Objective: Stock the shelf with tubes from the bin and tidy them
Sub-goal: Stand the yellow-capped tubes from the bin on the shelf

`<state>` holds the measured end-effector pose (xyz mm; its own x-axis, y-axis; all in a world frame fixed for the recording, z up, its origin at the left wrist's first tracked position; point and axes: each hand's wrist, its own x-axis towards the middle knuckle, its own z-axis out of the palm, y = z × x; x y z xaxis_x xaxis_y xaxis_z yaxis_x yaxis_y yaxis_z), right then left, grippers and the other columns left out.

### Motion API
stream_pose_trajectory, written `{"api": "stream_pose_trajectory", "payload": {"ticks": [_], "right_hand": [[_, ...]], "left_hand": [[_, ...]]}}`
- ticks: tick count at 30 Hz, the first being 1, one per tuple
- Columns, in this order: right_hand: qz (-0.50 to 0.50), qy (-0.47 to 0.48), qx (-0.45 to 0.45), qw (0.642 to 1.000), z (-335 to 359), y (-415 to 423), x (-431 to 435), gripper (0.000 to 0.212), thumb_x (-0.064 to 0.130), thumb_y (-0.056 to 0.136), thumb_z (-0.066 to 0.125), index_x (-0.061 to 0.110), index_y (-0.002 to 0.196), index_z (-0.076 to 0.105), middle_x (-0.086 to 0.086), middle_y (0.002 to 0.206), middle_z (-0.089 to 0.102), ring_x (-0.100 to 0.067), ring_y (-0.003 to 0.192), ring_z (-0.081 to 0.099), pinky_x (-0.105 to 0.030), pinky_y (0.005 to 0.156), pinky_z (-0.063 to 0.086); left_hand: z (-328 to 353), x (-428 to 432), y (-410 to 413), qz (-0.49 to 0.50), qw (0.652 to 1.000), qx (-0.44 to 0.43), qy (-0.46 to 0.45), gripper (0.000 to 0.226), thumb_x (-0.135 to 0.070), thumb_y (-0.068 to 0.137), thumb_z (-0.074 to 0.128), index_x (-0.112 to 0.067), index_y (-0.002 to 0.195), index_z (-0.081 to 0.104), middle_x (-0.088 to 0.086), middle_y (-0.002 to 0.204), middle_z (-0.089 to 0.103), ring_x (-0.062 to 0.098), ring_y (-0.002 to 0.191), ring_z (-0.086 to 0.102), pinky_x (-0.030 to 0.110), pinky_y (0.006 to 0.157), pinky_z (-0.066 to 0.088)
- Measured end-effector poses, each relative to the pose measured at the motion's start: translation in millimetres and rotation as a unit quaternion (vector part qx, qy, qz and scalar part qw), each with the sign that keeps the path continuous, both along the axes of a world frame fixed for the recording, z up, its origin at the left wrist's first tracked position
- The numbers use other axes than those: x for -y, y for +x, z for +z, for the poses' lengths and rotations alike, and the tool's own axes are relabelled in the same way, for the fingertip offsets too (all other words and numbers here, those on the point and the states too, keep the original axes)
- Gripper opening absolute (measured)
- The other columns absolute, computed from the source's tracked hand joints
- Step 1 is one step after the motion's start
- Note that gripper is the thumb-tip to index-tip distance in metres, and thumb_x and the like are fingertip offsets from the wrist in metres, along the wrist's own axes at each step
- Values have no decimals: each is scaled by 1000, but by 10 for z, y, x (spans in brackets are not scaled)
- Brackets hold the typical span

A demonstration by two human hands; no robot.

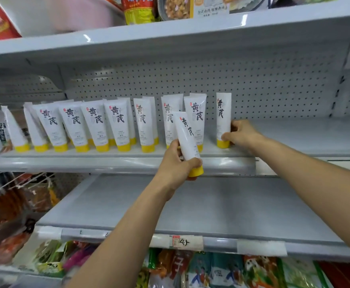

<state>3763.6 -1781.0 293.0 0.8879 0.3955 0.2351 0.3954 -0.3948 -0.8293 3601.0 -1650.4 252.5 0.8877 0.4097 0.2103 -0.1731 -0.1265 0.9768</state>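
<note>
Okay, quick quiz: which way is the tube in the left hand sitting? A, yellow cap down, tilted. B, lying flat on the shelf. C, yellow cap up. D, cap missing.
A: the left hand holds the tube in front of the shelf edge, tilted, with its yellow cap at the bottom.

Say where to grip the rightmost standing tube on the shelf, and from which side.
Grip the rightmost tube low on its body, just above the yellow cap, coming from its right. It stands cap-down and upright; neighbouring tubes stand to its left, while the shelf to its right is bare. The right hand already grips there; a high grip would likely tip it.
</note>
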Motion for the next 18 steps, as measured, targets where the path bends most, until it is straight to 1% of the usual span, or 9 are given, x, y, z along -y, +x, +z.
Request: {"api": "stream_pose_trajectory", "payload": {"ticks": [3,5,7,14,16,18], "right_hand": [[18,-11,-14,1000,-9,155,-8,40,-1,85,63,2,125,58,-16,117,65,-28,100,64,-39,93,53],[24,-19,-13,999,6,220,-7,44,0,85,63,3,128,56,-14,121,64,-28,106,63,-38,95,52],[31,-22,-13,999,14,270,-6,44,0,85,63,4,129,56,-14,124,63,-28,110,62,-41,98,51],[41,-46,-25,998,40,307,19,45,3,86,64,3,131,54,-15,129,61,-29,113,61,-41,99,50],[26,-47,-22,998,26,290,32,49,9,86,67,2,133,51,-14,128,61,-28,113,60,-40,100,48],[-25,-18,2,1000,16,209,53,56,16,88,66,3,138,43,-8,123,57,-24,110,56,-34,93,46]], "left_hand": [[8,-25,53,14,1000,6,6,54,-1,82,69,-18,129,47,6,118,62,23,101,63,43,68,62],[12,-25,73,21,1000,6,6,55,-1,82,69,-17,130,47,5,117,63,23,103,63,42,69,62],[17,-16,74,24,1000,5,5,55,-1,82,69,-17,130,47,4,117,63,23,103,62,42,69,62],[45,14,49,31,999,9,8,55,-1,82,70,-18,129,47,2,118,63,23,106,62,41,69,61],[44,32,24,31,999,14,10,54,-1,82,70,-18,129,48,1,117,63,23,105,63,43,70,62],[33,60,-11,30,999,18,14,55,-1,82,70,-19,129,48,1,117,63,22,104,63,43,70,62]]}}
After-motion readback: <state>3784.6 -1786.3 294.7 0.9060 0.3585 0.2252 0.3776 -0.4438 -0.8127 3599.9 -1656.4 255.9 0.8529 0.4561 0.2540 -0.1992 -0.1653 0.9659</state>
